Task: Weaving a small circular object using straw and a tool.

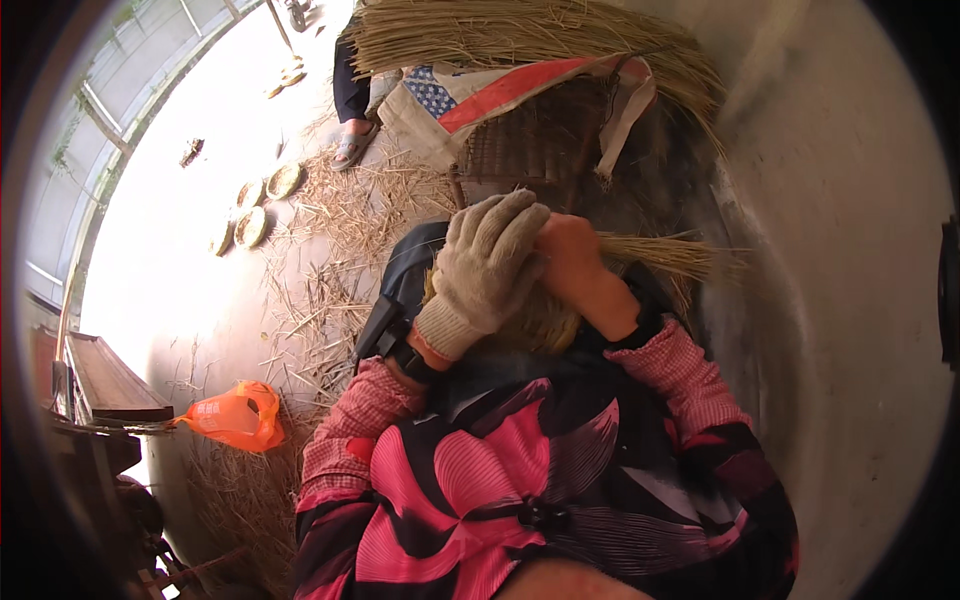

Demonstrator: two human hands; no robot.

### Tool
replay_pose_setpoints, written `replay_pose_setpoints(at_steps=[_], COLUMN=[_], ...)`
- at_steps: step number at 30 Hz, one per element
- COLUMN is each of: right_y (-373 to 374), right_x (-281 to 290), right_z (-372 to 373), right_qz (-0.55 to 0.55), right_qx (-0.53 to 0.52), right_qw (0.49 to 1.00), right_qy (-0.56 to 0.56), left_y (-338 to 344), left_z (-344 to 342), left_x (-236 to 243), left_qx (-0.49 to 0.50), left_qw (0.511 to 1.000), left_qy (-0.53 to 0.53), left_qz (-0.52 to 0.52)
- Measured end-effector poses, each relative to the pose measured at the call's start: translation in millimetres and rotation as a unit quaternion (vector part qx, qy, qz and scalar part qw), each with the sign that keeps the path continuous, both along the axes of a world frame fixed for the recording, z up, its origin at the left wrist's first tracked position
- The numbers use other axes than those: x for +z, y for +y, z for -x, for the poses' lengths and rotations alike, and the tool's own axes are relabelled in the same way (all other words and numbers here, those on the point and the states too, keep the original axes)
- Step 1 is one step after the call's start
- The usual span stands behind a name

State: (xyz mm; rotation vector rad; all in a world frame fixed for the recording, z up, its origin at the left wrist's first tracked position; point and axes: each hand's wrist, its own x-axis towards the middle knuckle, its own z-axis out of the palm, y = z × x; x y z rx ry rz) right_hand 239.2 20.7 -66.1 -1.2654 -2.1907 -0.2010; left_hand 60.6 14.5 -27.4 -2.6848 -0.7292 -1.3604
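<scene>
My left hand point(487, 258), in a pale knit glove, is closed with its fingers curled over, pressed against my right hand above my lap. What lies under its fingers is hidden. My bare right hand point(578, 262) is closed too, beside the glove, and straw point(668, 255) sticks out to the right from behind it. Below the two hands, a rounded straw piece point(543, 322) rests on my lap, partly covered by the hands and my wrists.
Beyond my knees, a large straw bundle point(530, 35) lies over a cloth sheet point(520, 95) on a wicker chair point(515, 158). A person's sandalled foot point(353, 145) is beside it. Loose straw point(330, 215), round straw pieces point(250, 228) and an orange bag point(238, 415) lie to the left. A wall point(840, 260) rises at right.
</scene>
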Motion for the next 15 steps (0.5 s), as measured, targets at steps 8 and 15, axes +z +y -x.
replay_pose_setpoints(at_steps=[8,15], right_y=[-9.8,-11.1], right_x=[36.7,39.3], right_z=[-26.1,-18.7], right_qz=[-0.159,-0.165], right_qx=[0.033,0.058], right_qw=[0.986,0.984], right_qy=[-0.031,-0.035], left_y=[28.5,48.8], left_z=[71.4,78.2], left_x=[27.2,20.0], left_qx=[-0.096,-0.106], left_qw=[0.911,0.77], left_qy=[-0.225,-0.048], left_qz=[0.332,0.628])
